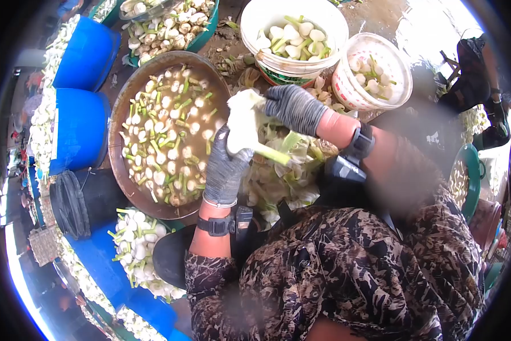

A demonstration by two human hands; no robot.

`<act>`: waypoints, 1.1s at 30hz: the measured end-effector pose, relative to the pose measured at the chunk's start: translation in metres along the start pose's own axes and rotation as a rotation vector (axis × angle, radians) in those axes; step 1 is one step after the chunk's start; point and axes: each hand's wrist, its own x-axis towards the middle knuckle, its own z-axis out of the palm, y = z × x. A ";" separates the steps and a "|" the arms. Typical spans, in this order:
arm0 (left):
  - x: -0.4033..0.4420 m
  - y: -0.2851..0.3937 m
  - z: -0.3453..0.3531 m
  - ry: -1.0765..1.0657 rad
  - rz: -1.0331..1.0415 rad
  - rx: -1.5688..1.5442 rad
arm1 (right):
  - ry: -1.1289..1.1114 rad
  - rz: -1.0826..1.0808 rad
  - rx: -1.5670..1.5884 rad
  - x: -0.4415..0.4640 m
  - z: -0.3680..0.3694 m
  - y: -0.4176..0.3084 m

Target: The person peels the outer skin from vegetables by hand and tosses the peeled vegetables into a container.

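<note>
Fingers [223,136] of the left hand [222,176] grip a white bulb [242,126]; beside them, the right hand [298,108] pinches its soft skin [255,99]. Likely firm, slippery; best cupped from below.

Part of the left hand's grey-gloved fingers [226,142] slips out of sight behind the large white bulb with a green stalk [243,128]; over at the right hand in its grey striped glove [295,109], the exact pinch point is too blurred to read; murky brown water hides whatever lies deep in the round brown basin [114,142]; up top, the frame clips the green basin of bulbs [213,28] and the large white bucket [339,34]; a hazy smudge veils the right upper arm [403,176]; the dark-clothed person at right [471,77] is cut off; far-left background shapes are too small to name.
</note>
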 end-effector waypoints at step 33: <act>0.123 -0.094 -0.175 0.339 -0.689 -0.157 | -0.598 -0.101 -0.353 -0.044 0.026 -0.016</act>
